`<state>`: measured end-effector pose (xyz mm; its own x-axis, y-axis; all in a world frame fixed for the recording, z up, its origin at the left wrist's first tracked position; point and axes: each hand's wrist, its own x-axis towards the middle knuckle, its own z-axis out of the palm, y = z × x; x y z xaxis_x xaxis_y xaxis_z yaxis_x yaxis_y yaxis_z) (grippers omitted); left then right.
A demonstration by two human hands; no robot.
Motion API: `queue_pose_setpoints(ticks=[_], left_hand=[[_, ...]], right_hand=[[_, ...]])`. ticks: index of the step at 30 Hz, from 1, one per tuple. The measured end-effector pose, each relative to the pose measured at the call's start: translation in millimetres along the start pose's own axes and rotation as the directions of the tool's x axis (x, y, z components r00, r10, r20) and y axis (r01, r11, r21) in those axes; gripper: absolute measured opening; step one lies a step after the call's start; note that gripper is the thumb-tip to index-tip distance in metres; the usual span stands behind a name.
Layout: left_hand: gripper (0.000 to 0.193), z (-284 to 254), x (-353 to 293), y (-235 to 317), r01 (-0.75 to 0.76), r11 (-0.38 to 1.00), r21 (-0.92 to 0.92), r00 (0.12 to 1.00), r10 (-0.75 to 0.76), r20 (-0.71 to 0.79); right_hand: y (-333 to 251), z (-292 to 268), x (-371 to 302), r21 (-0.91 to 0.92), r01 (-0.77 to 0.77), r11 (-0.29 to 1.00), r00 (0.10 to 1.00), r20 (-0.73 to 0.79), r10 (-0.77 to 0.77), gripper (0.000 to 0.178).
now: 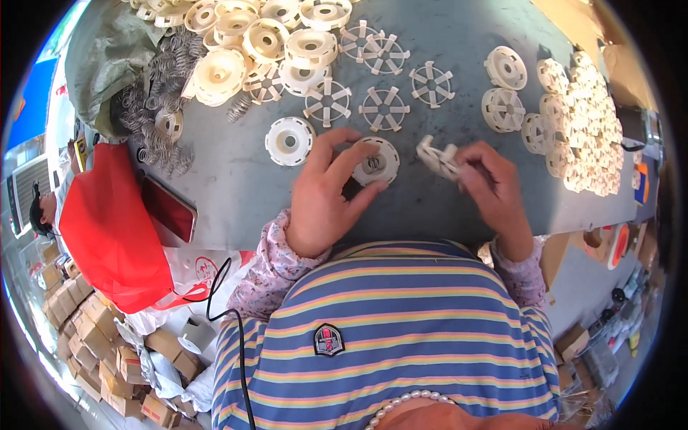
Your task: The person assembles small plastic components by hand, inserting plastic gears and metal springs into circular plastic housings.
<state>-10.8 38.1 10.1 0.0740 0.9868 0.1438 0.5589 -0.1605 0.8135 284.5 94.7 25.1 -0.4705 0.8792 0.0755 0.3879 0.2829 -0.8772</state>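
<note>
A round white plastic disc lies on the grey table in front of me, with a small metal spring in its hub. The fingers and thumb of my left hand grip its rim from the left. Just to the right, my right hand pinches a white spoked plastic ring, tilted and raised off the table. Another white disc sits left of my left hand. Beyond my hands lie several loose spoked rings, among them one spoked ring nearest the disc.
White discs are heaped at the far left beside a pile of metal springs. Joined discs and rings crowd the right side. A phone and a red bag are at the left edge; a black cable hangs near my left arm.
</note>
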Motion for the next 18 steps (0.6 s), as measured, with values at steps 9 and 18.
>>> queue_pose_setpoints(ticks=[9, 18], left_hand=[[0.04, 1, -9, -6, 0.041, 0.98, -0.194, 0.999, -0.04, 0.013], [0.039, -9, -2, 2, -0.066, 0.993, -0.099, 0.995, 0.072, 0.064]], right_hand=[[-19, -3, -22, -0.335, -0.305, 0.891, 0.947, -0.209, 0.246, 0.045], [-17, -6, -16, -0.317, -0.125, 0.94, 0.991, 0.002, 0.133, 0.078]])
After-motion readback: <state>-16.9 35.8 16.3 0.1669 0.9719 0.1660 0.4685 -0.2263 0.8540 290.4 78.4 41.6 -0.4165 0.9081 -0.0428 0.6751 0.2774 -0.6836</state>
